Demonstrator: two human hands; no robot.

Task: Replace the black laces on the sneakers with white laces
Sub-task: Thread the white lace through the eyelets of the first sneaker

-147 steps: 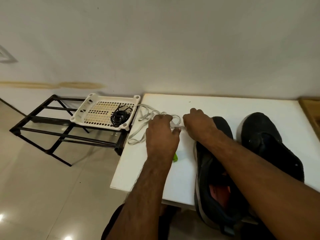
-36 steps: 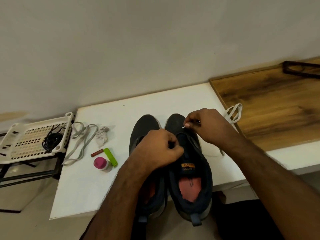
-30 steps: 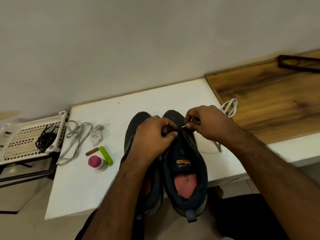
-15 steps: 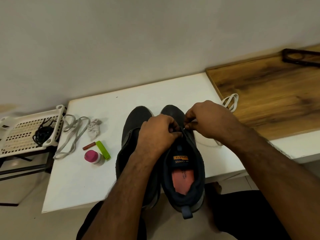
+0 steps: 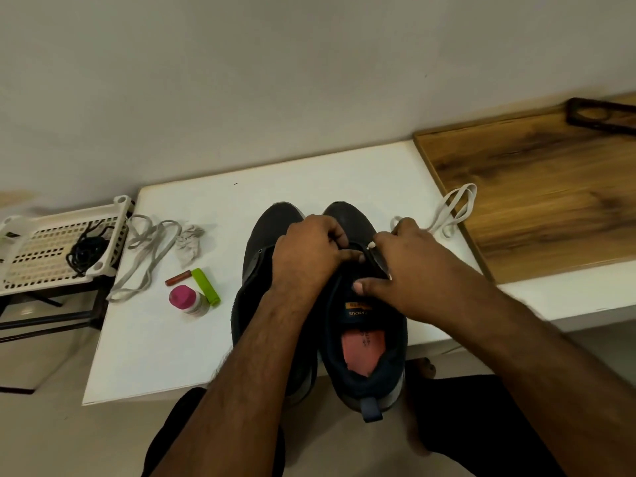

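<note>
Threading first eyelets, judging by the bare uppers. Landmark: white tabletop (image 5: 165, 342). Left of it, black laces (image 5: 86, 251) sit in a cream perforated plastic tray (image 5: 31, 256). On its left part: spare grey-white lace (image 5: 144, 256), pink-capped bottle (image 5: 184, 299), green stick (image 5: 205, 287). At its front edge, centre: pair of black mesh sneakers (image 5: 265, 235). Left hand (image 5: 309, 256) curls around the right shoe's throat, bracing it. Right hand (image 5: 413, 270) pinches the white flat lace (image 5: 451, 211) by its tip; the slack trails right. Best: keep lace flat, feed tip straight, even both ends. Right of tabletop: wooden board (image 5: 537, 194). Plain wall behind, tiled floor below.
</note>
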